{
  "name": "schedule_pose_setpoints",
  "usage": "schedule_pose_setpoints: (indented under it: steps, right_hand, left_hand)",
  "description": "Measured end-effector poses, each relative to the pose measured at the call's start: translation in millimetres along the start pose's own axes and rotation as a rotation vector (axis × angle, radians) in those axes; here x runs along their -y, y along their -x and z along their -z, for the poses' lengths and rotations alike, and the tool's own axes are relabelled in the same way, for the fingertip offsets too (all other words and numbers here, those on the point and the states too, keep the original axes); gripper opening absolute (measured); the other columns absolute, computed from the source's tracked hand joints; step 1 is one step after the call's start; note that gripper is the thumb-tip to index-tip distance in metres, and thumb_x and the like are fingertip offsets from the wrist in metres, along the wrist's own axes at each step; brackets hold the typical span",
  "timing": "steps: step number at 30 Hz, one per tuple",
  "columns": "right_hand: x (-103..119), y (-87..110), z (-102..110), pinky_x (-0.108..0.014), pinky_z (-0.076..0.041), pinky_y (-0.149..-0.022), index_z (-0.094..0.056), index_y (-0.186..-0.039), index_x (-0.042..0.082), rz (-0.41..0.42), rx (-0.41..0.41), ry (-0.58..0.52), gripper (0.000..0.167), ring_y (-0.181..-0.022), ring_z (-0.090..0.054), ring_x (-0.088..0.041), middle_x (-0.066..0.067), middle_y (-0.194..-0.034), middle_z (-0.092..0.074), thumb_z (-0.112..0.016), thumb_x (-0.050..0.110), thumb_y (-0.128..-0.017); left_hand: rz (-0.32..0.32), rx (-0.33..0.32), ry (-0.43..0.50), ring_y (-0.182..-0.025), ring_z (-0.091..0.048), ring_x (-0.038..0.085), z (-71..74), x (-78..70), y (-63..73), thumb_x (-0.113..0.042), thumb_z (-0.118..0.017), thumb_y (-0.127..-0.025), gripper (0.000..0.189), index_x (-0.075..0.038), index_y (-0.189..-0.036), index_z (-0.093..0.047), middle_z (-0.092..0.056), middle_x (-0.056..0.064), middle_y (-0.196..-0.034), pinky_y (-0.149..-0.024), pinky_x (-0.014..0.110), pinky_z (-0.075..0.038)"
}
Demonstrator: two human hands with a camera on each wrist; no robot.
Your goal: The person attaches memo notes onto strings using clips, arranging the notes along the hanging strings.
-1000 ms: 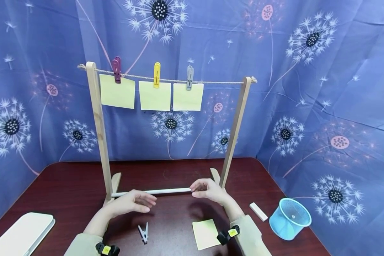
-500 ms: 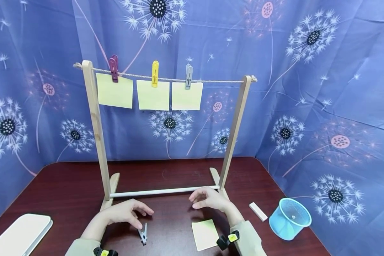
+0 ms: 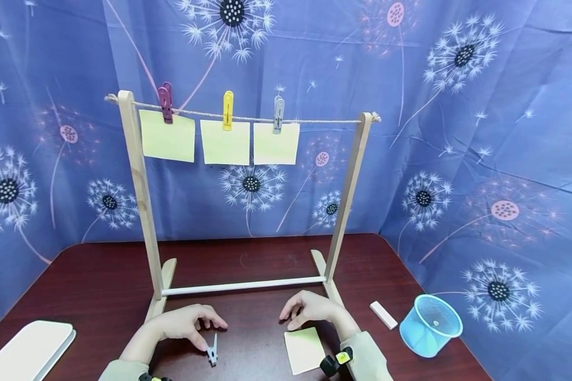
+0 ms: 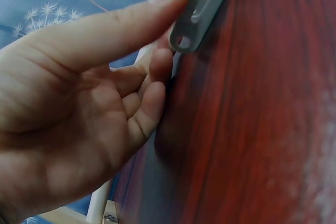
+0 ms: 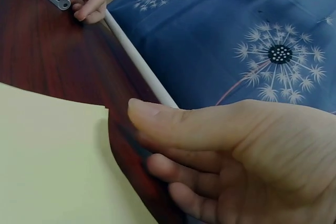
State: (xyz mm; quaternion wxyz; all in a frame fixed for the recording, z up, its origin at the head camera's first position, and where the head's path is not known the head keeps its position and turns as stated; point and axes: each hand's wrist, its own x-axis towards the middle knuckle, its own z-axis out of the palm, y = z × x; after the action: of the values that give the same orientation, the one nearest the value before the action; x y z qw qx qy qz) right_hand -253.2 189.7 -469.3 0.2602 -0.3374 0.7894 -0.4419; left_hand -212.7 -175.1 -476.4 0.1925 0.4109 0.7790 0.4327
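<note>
A grey clothespin (image 3: 212, 353) lies on the dark red table in front of my left hand (image 3: 183, 324). In the left wrist view my thumb tip overlaps the end of the clothespin (image 4: 190, 31), while the other fingers curl loosely beside it. My right hand (image 3: 313, 309) hovers at the far edge of a pale yellow sticky note (image 3: 305, 352), thumb lowest and fingers relaxed. The right wrist view has the thumb apart from the note's corner (image 5: 58, 150), with nothing held. Three yellow notes (image 3: 168, 138) hang from a rope, pinned by purple, yellow and grey clothespins (image 3: 278, 114).
A wooden frame (image 3: 143, 196) carries the rope, with a white crossbar (image 3: 243, 286) low between its posts. On the right are a white block (image 3: 383, 315) and a blue mesh cup (image 3: 426, 328). A white case (image 3: 28, 349) lies at the left. A blue dandelion-print curtain surrounds the table.
Both hands have come down and nearer: the left from above the table to the loose clothespin, the right from by the crossbar to the note's far edge. The view has shifted slightly.
</note>
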Motion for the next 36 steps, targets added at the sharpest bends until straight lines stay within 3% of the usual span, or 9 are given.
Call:
schedule_pose_setpoints:
  steps: [7, 13, 22, 36]
  right_hand:
    - [3, -0.4, 0, -0.014, -0.045, -0.069, -0.075, -0.097, -0.002, 0.069, 0.037, 0.197, 0.025, -0.074, -0.053, 0.001, -0.017, -0.094, -0.071, -0.082, 0.006, -0.075]
    - [4, -0.6, -2, -0.014, -0.047, -0.073, -0.076, -0.096, -0.001, 0.132, 0.083, 0.289, 0.025, -0.077, -0.049, 0.006, -0.013, -0.092, -0.068, -0.083, 0.008, -0.074]
    - [8, 0.0, -4, -0.011, -0.041, -0.070, -0.075, -0.093, 0.000, 0.135, 0.119, 0.313, 0.022, -0.076, -0.045, 0.005, -0.013, -0.087, -0.061, -0.082, 0.008, -0.074]
    - [11, 0.0, -6, -0.011, -0.037, -0.070, -0.072, -0.086, 0.001, 0.085, 0.116, 0.333, 0.018, -0.076, -0.043, 0.004, -0.006, -0.086, -0.056, -0.082, 0.009, -0.074]
  left_hand:
    - [-0.045, 0.022, -0.029, -0.088, -0.053, 0.003, 0.6, -0.6, -2.1, -0.011, -0.081, -0.073, 0.044, -0.002, -0.115, -0.069, -0.063, 0.009, -0.099, -0.072, 0.021, -0.045]
    - [-0.013, 0.037, 0.026, -0.088, -0.050, 0.001, 0.8, -2.0, -0.7, -0.009, -0.080, -0.073, 0.043, -0.001, -0.114, -0.070, -0.061, 0.007, -0.101, -0.072, 0.020, -0.044]
    - [-0.014, 0.056, -0.001, -0.089, -0.049, -0.001, -0.4, 0.3, -0.6, -0.004, -0.080, -0.069, 0.044, -0.002, -0.112, -0.071, -0.059, 0.002, -0.102, -0.071, 0.019, -0.044]
    - [-0.031, 0.033, 0.026, -0.090, -0.050, 0.000, 0.9, 0.8, -0.4, -0.009, -0.080, -0.075, 0.032, -0.002, -0.105, -0.072, -0.060, 0.000, -0.101, -0.071, 0.018, -0.042]
